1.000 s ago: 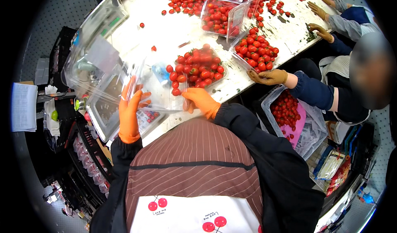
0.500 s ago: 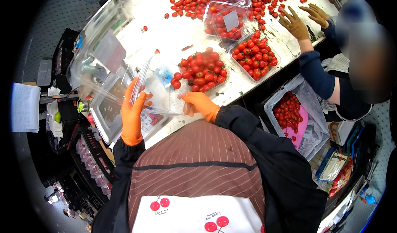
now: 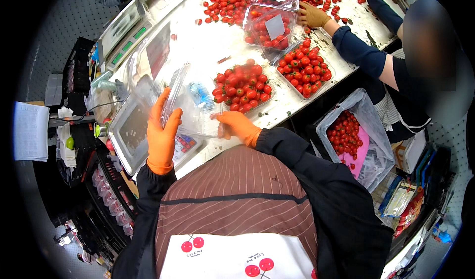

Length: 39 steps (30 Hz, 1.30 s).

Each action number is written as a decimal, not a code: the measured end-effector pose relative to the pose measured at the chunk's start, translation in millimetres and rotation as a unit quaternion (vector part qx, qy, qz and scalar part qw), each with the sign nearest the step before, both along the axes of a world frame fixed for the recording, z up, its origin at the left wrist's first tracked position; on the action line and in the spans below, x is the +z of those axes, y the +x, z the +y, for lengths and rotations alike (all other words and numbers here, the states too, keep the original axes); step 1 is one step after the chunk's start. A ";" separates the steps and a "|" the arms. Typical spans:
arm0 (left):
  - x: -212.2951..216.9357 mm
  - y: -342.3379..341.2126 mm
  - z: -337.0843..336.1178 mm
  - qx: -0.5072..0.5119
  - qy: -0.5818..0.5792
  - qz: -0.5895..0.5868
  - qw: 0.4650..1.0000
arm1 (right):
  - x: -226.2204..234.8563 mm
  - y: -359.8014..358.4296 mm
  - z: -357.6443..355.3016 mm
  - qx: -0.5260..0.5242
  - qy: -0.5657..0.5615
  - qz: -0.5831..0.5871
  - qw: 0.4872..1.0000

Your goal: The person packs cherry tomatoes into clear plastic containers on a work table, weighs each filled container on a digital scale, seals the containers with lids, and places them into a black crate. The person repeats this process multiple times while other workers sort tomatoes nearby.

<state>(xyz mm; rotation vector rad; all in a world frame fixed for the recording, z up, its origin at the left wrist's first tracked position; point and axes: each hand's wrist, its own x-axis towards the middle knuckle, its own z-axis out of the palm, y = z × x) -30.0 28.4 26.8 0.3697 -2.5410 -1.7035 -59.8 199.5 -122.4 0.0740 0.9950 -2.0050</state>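
My left hand (image 3: pixel 162 130) and right hand (image 3: pixel 238 126) each grip the empty clear clamshell (image 3: pixel 190 108), three tomato-filled punnets (image 3: pixel 242 87) behind on the tabletop (image 3: pixel 198 46).

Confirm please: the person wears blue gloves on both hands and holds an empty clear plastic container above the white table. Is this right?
Not quite: the head view shows orange gloves on the left hand and right hand, not blue. Both do hold the empty clear plastic container above the white table.

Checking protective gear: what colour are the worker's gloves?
Orange, on both left hand and right hand; head view.
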 end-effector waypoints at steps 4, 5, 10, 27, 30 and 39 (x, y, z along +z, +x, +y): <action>9.0 -3.2 10.2 -0.001 0.040 0.002 0.999 | 5.4 -0.4 2.1 -0.031 -0.006 0.018 0.999; 10.3 -3.8 13.3 -0.016 0.048 0.017 0.999 | 8.9 0.4 6.1 -0.054 -0.007 0.023 0.998; 9.7 -19.5 18.4 -0.032 -0.007 0.040 0.999 | -0.1 -9.3 3.0 -0.071 0.003 0.004 0.997; -63.9 -114.2 -98.7 0.121 0.169 0.103 0.973 | 30.8 -31.3 74.8 -0.285 0.147 0.178 0.930; -92.6 -158.6 -94.1 0.133 0.164 0.051 0.976 | -3.7 -22.3 101.5 -0.382 0.217 0.130 0.889; -184.3 -206.0 -71.3 0.004 0.080 -0.065 0.995 | -45.7 -10.2 91.9 -0.306 0.169 -0.068 0.935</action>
